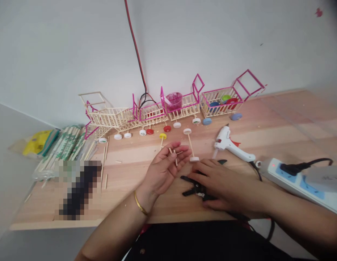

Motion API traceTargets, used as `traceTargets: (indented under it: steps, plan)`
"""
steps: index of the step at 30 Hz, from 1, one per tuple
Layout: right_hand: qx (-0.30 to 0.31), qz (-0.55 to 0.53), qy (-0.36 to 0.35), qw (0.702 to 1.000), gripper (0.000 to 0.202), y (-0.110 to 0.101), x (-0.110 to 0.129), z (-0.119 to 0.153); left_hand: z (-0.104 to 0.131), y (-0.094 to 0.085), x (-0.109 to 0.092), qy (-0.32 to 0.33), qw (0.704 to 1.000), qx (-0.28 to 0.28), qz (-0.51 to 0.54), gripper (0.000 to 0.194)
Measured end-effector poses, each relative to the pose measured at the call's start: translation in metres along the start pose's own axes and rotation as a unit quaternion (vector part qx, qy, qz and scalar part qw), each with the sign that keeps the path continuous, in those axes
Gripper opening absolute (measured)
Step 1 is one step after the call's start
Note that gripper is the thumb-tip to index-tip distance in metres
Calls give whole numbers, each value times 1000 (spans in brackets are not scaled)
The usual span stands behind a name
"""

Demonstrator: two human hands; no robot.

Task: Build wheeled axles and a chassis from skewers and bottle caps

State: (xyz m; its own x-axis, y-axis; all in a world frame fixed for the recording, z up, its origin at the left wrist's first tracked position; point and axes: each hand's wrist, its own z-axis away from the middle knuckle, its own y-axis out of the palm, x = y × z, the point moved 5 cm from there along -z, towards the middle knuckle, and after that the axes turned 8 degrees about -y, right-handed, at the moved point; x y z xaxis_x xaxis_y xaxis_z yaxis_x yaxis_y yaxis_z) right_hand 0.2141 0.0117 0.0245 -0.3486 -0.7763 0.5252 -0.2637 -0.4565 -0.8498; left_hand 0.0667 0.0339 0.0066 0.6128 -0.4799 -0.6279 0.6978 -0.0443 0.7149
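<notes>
My left hand (161,168), palm turned up above the middle of the table, pinches short pieces of wooden stick (176,159) between thumb and fingers. My right hand (219,185) lies over a black hand tool (190,191) on the tabletop, its fingers curled round it; most of the tool is hidden beneath the palm. Just beyond my hands lies a stick axle (190,145) with a white bottle cap on each end. Another axle with a yellow cap (163,136) is partly covered by my left hand.
Several small stick carts (154,115) on bottle-cap wheels line the wall. A white glue gun (228,141) and a power strip (298,181) occupy the right side. Bagged sticks (59,145), a yellow packet (39,143) and a blurred-out dark item (80,192) are at left.
</notes>
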Motion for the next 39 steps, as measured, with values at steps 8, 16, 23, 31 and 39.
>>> traceTargets:
  steps: [8, 16, 23, 31, 39]
  plan:
    - [-184, -80, 44, 979, 18, -10, -11, -9, 7, 13, 15, 51, 994, 54, -75, 12]
    - [-149, -327, 87, 929, 21, 3, -10, -13, 21, 28, 17, 87, 950, 119, -274, 12]
    - [-238, -130, 64, 960, 17, -23, -23, -8, 26, 28, -3, 248, 844, 92, -466, 26]
    - [-175, -45, 32, 983, 17, -21, -25, -4, 24, 21, -6, 313, 757, -40, -573, 12]
    - [-110, 40, 21, 993, 20, -17, -28, -4, 14, 17, 5, 228, 724, -32, -650, 14]
